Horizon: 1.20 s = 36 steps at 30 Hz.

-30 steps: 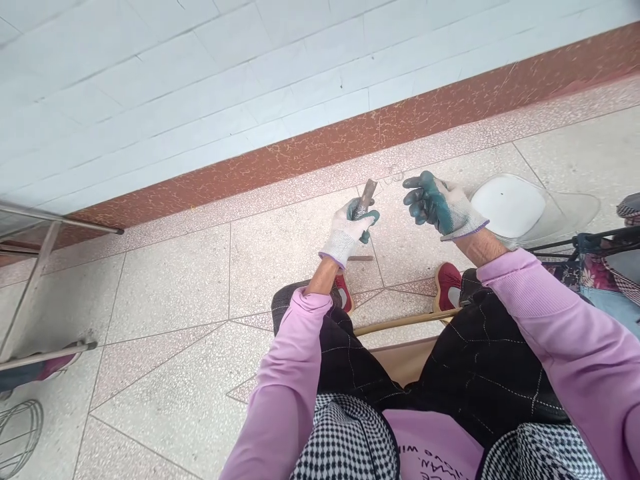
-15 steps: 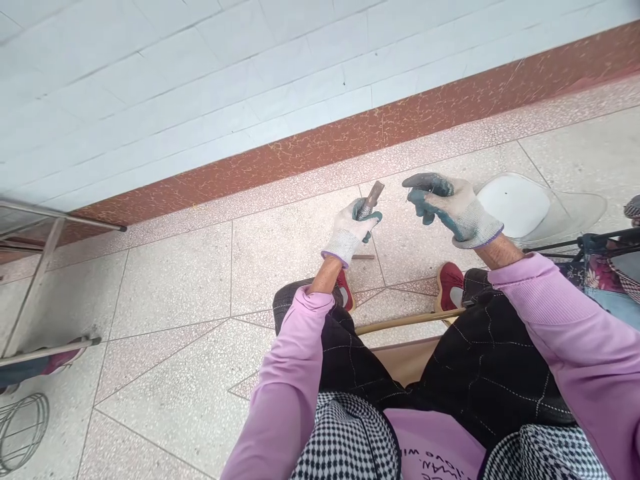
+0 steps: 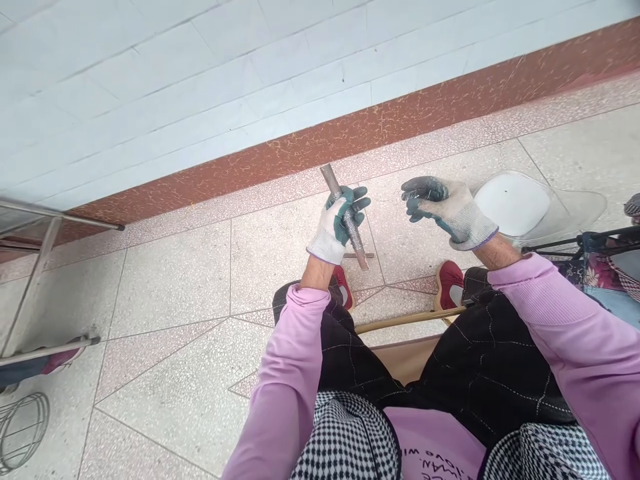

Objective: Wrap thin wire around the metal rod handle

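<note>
My left hand (image 3: 343,217), in a white glove with a green coated palm, is closed round a short brown stick (image 3: 354,235). Fine silvery wire appears wound about the stick's middle, and both bare ends stick out of the hand. The stick slants from upper left to lower right. To its right is my right hand (image 3: 440,203), in a matching glove, with thumb and fingers curled together. Thin shiny loops of wire (image 3: 411,196) show at its fingertips. A faint strand seems to cross the gap between the hands.
On the floor below my left hand lies a thin brown strip (image 3: 367,255). A white seat-shaped piece (image 3: 515,203) is beyond my right wrist. Metal frame legs (image 3: 37,280) and a wire basket (image 3: 23,433) stand left. A tiled wall (image 3: 200,80) runs ahead.
My left hand has turned the stick from leaning right to leaning left, so its lower end now shows. My left fingers have loosened a little. My right hand has barely shifted.
</note>
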Tool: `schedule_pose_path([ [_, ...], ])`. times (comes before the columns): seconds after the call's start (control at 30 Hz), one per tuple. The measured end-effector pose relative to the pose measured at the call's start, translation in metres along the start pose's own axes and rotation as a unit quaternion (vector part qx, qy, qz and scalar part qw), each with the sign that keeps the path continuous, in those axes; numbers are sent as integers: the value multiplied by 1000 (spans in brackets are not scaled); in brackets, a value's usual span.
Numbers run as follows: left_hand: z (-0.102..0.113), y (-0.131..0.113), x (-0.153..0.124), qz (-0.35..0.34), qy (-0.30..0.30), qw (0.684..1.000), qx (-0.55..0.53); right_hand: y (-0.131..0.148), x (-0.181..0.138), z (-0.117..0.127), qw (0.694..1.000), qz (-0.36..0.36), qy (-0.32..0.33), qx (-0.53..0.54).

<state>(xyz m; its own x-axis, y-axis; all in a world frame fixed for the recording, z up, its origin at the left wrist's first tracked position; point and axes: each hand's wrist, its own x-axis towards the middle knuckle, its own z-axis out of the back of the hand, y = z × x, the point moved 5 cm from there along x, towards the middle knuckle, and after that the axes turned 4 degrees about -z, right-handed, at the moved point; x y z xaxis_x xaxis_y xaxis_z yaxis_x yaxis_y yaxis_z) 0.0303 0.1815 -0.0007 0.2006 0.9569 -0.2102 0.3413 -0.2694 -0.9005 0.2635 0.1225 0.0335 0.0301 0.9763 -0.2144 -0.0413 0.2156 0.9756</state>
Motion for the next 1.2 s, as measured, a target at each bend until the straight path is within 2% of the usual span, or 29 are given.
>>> schedule_pose_path([
  [0.2, -2, -3, -3, 13, -37, 999, -22, 3, -5, 1, 999, 14, -5, -33],
  [0.33, 7, -8, 1, 11, -63, 998, 3, 5, -10, 7, 994, 28, -20, -102],
  [0.43, 22, -13, 8, -8, -86, 996, 11, 7, -11, 16, 982, 53, -42, -177],
  [0.6, 59, -17, 20, -12, -165, 986, -12, 11, -4, 39, 948, 100, -72, -293],
  [0.7, 76, -19, 23, -28, -198, 977, -69, 16, -1, 55, 929, 84, -85, -351],
  [0.77, 82, -21, 24, -40, -211, 971, -105, 19, -1, 63, 926, 50, -88, -363],
  [0.83, 86, -21, 24, -39, -221, 966, -125, 19, -2, 70, 941, 0, -86, -327],
  [0.93, 86, -19, 22, -23, -235, 963, -127, 17, -3, 75, 975, -42, -80, -204],
  [1.07, 84, -16, 9, -2, -245, 963, -109, 19, 0, 74, 996, 3, -66, -63],
  [1.2, 89, -26, -22, 2, -256, 963, -87, 23, -1, 69, 997, 34, -76, -2],
])
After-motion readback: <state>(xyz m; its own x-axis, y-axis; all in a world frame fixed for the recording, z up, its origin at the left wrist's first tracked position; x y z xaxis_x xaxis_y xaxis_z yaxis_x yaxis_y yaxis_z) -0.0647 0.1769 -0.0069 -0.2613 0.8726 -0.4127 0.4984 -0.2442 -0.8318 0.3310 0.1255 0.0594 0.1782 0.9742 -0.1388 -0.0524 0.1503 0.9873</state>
